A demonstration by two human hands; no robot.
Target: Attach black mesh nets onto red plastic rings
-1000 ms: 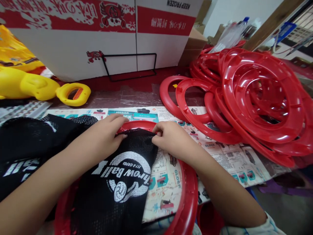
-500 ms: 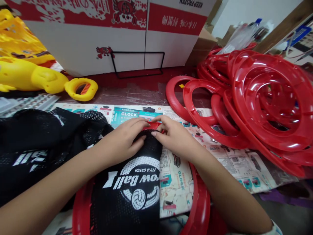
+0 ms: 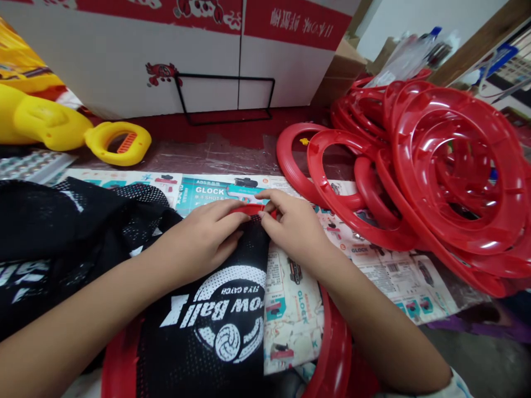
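Note:
A black mesh cloth (image 3: 199,354) with white "Ball" lettering and a ball logo lies across a red plastic ring (image 3: 335,354) in front of me. At the ring's far edge, my left hand (image 3: 211,229) presses the cloth's top border against the rim with bent fingers. Close beside it, my right hand (image 3: 290,224) pinches the same border and rim between thumb and fingers. A strip of red rim shows between the two hands. My left fingertips are partly hidden by the hand itself. More black mesh cloths (image 3: 83,237) lie bunched at the left.
Several red rings (image 3: 460,166) are piled at the right. Yellow plastic parts (image 3: 118,143) lie at the left back. A white and red carton (image 3: 199,61) stands behind a black wire frame (image 3: 226,119). Flattened printed card (image 3: 298,309) covers the tabletop.
The view has shifted slightly, so the background sits a little higher and further left. Both hands stay at the rim; the cloth's border now lies up closer against the red edge between the fingers.

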